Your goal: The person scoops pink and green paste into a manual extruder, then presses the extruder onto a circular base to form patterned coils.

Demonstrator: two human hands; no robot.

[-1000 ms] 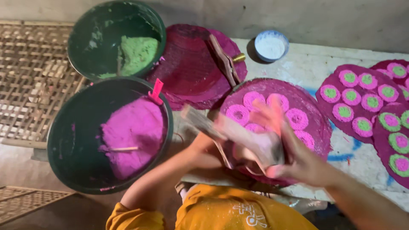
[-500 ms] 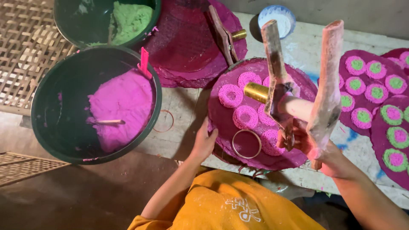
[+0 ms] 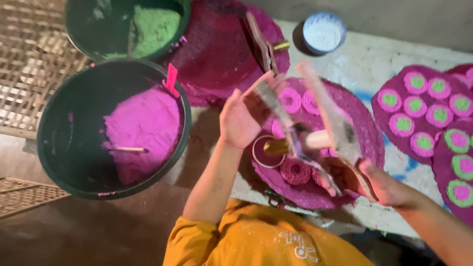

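Observation:
My right hand (image 3: 389,184) grips the lower end of a hinged wooden press (image 3: 320,133) with a brass nozzle (image 3: 276,146), held open over a round magenta mat (image 3: 367,143). My left hand (image 3: 241,118) is raised beside the press's left arm, fingers spread, touching or almost touching it. On the mat lie several pink noodle coils (image 3: 295,172) and a metal ring (image 3: 268,156). A second wooden press (image 3: 261,44) rests on another magenta mat (image 3: 217,44) behind.
A dark green tub of pink dough (image 3: 143,133) with a stick stands at left; a tub of green dough (image 3: 152,24) behind it. A small white bowl (image 3: 322,32) sits at the back. Mats with pink-and-green coils (image 3: 428,118) lie right. Woven racks (image 3: 29,79) are at far left.
The press has tilted and dropped lower over the mat. My left hand has lifted off the mat's edge to the press's left arm. One more pink coil lies near the ring.

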